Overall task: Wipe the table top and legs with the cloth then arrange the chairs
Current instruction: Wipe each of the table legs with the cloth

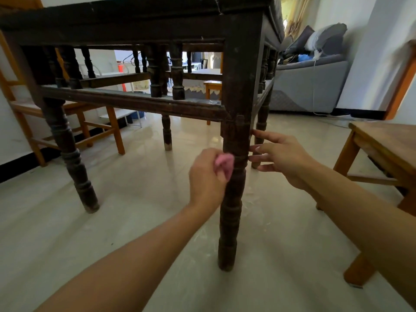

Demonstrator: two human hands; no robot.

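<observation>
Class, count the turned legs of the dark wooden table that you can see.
4: the near leg between the hands, the left leg, a far middle leg, and a far right leg behind it.

The table leg (234,154) is showing dark, worn, matt wood. The floor (135,221) is gleaming glossy; the cloth (224,163) is looking soft.

One table (135,30), two chairs (382,145) (67,109), one cloth (224,163)
</observation>
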